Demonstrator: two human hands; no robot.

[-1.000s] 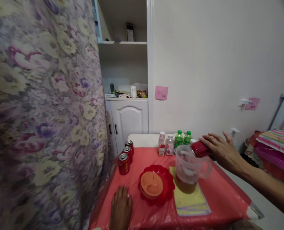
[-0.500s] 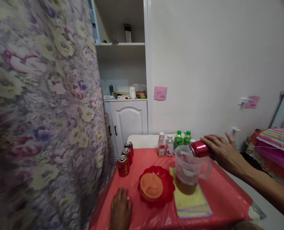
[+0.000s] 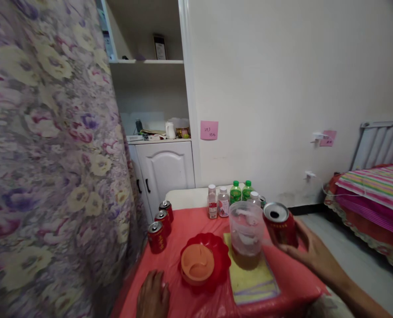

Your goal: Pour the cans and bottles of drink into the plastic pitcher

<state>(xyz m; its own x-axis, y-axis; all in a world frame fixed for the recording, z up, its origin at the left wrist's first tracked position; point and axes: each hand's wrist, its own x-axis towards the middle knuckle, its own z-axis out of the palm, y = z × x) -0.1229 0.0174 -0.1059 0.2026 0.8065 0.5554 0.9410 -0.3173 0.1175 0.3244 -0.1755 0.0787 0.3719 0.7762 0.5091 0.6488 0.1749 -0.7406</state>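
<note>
My right hand (image 3: 304,251) is wrapped round a red drink can (image 3: 282,232), held a little tilted with its opened top towards me. Just left of that can stands a clear plastic jug (image 3: 246,229) with brown liquid in its bottom. The jug rests on a yellow cloth or mat (image 3: 252,287). On the red table cover my left hand (image 3: 153,293) lies flat, fingers stretched out, holding nothing. Beside it sits an orange divided bowl (image 3: 198,264) in a red scalloped dish (image 3: 222,265).
Three red cans (image 3: 157,237) stand in a row at the table's left edge. Several bottles, among them a green-capped bottle (image 3: 235,192), line the back. A floral curtain (image 3: 50,176) hangs close on the left; a bed (image 3: 375,198) stands at the right.
The red can has gone from tipped over the jug's rim to nearly upright at its right. My left hand stays on the table. The view has turned slightly right.
</note>
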